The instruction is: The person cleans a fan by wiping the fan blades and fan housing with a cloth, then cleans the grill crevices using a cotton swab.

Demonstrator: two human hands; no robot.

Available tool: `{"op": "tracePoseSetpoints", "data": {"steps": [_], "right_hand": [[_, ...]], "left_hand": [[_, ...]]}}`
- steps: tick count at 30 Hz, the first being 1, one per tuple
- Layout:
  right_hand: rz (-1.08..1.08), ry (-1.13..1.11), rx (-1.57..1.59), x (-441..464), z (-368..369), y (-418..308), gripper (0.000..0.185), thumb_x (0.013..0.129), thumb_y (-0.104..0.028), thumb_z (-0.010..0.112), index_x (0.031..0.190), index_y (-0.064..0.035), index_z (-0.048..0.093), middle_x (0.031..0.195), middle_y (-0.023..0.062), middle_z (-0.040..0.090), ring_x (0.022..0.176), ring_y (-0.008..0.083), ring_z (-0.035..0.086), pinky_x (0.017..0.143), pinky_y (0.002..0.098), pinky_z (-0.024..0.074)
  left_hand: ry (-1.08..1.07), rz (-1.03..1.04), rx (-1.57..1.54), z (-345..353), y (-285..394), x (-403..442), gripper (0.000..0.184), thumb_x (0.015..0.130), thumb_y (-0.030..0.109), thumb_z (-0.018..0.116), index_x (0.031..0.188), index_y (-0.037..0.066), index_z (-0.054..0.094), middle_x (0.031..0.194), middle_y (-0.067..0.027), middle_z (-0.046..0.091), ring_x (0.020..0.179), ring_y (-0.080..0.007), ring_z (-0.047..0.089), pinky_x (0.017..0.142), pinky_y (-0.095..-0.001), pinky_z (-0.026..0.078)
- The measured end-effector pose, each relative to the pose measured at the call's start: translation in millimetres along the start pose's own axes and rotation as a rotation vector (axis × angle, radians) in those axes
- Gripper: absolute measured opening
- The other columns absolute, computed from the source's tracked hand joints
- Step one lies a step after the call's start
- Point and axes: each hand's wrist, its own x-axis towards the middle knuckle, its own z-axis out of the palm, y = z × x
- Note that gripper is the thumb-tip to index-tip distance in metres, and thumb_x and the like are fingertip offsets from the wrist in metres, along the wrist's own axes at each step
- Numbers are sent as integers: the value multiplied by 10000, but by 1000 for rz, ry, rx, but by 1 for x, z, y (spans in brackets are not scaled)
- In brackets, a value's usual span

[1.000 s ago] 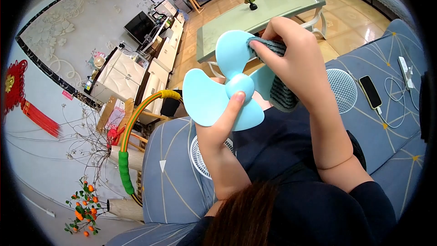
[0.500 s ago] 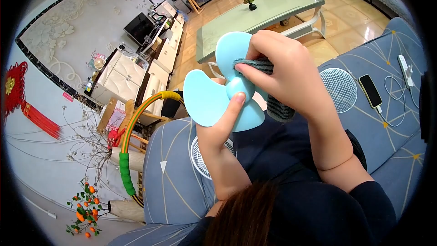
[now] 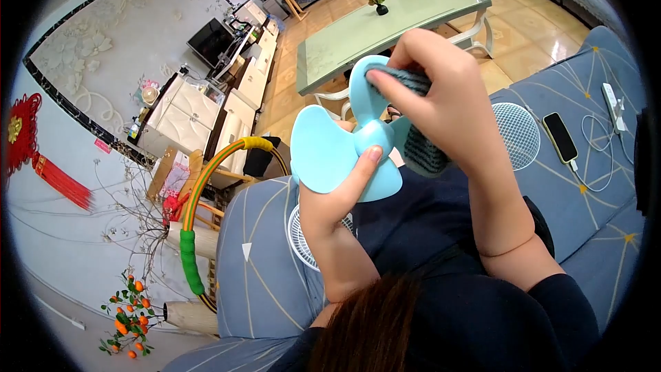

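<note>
Pale blue fan blades (image 3: 320, 148), joined at a rounded hub (image 3: 374, 136), were held up in front of the person's dark shirt (image 3: 475, 317), above the patterned blue-grey sofa (image 3: 261, 234). The left hand (image 3: 341, 196) grasped them near the middle, its thumb laid against the lower part of the hub; its other fingers were mostly hidden behind the blades. The right hand (image 3: 441, 89) pinched a dark striped cloth (image 3: 423, 151) between thumb and fingers, pressing one end of it to the upper blade near its outer edge. The rest of the cloth hung below that hand, bunched up and covering part of another blade.

A white round fan cover (image 3: 516, 136) lay on the sofa just beside the right forearm. Near the left forearm was a white grille (image 3: 299, 241), partly hidden behind that arm. Farther right, a phone (image 3: 561, 138) lay with its screen dark, a white cable (image 3: 597, 136) plugged into one end, near a power strip (image 3: 613, 107).

Past the hands stood a pale green table (image 3: 385, 34) bearing a small potted plant (image 3: 380, 8). To the left, a hoop (image 3: 190, 262) wrapped in green and yellow stood against the sofa, near a small orange tree (image 3: 127, 317).
</note>
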Motion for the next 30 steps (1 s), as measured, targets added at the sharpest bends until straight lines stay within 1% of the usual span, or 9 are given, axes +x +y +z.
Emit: {"op": "tracePoseSetpoints", "data": {"steps": [4,10,13,16,20,23,25,27,30], "right_hand": [[-59,-38,8,-2,3,-5,232,780,-187,719,789,-22,556,760,129,582,714,331,599,609,402,477],[61,5,63,1,0,0,238,777,-194,731,786,-6,585,745,137,602,691,329,606,609,391,482],[162,58,57,4,-5,5,236,789,-183,728,785,12,595,731,153,609,663,311,608,612,373,483],[185,96,49,6,-10,15,238,794,-180,726,799,23,602,728,163,614,655,301,615,616,365,485],[174,97,40,8,-14,12,246,796,-182,727,810,31,605,735,167,614,667,292,618,623,360,486],[78,88,6,6,-13,10,220,827,-141,739,805,7,578,687,14,573,611,64,504,552,227,405],[95,50,72,5,-10,8,211,826,-131,740,818,3,577,689,12,570,605,64,497,547,228,400],[90,10,120,4,-9,7,186,829,-113,735,859,1,592,710,16,570,621,65,497,549,230,398],[133,-26,150,5,-9,3,250,799,-202,728,926,-8,636,728,137,595,664,268,594,617,347,482]], "left_hand": [[17,-85,-66,1,0,-2,348,788,96,799,1028,3,564,871,-62,632,769,-117,603,656,-271,492],[-68,-115,-80,2,9,-3,327,810,46,765,1047,-15,548,878,-90,661,811,-157,667,703,-291,530],[-158,-120,-88,2,14,-2,392,782,67,786,1100,4,565,931,-95,665,821,-161,651,731,-306,538],[-123,-111,-125,6,15,-3,370,772,93,800,1063,13,585,910,-81,662,815,-150,638,742,-306,526],[-104,-132,-36,5,14,-2,368,780,108,791,1072,16,587,917,-73,660,826,-151,636,756,-309,524],[-34,-77,13,4,5,-1,354,800,96,775,1076,4,573,917,-88,669,810,-162,654,727,-303,534],[-31,-46,-52,4,5,-1,320,832,61,748,1070,-12,549,904,-116,687,776,-175,687,677,-293,551],[-43,-78,-142,6,10,-1,333,833,71,751,1081,-12,545,904,-121,689,776,-184,693,679,-298,560],[-45,-123,-164,6,8,1,329,843,68,740,1089,-14,538,905,-128,690,783,-196,702,687,-307,570]]}}
